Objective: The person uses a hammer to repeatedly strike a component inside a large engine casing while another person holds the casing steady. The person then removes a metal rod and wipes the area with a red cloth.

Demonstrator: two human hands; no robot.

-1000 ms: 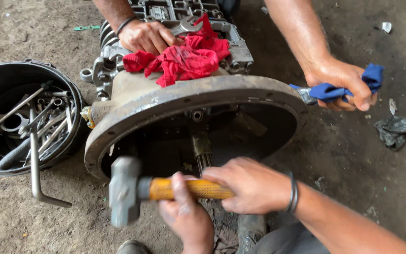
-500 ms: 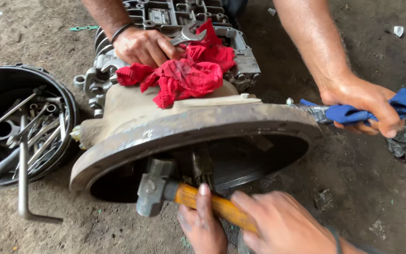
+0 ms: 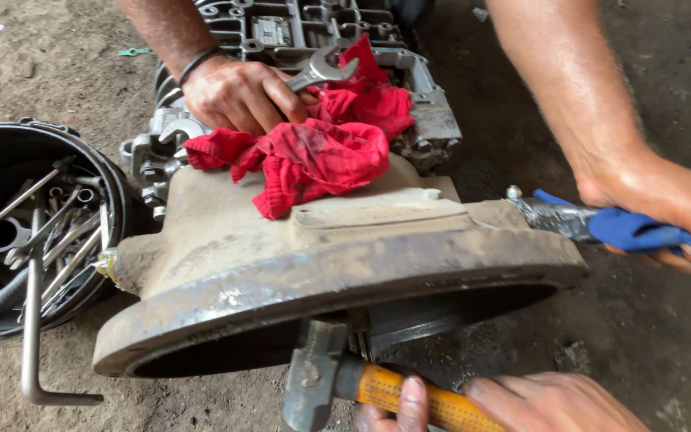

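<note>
- Dirt floor [image 3: 665,352] under a grimy gearbox housing [image 3: 345,256].
- Left hand [image 3: 397,408] and right hand [image 3: 553,404] both grasp the hammer [image 3: 337,384], its head at the housing's lower rim.
- Red rag [image 3: 321,152] lies on top; tool bucket [image 3: 33,232] stands left.

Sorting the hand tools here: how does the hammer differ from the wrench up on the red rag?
The hammer has an orange handle and a blocky grey head; the wrench is bare metal throughout with an open jaw. The hammer sits low at the housing's mouth, gripped by the right hand; the wrench lies higher on the red rag, under another person's hand.
</note>
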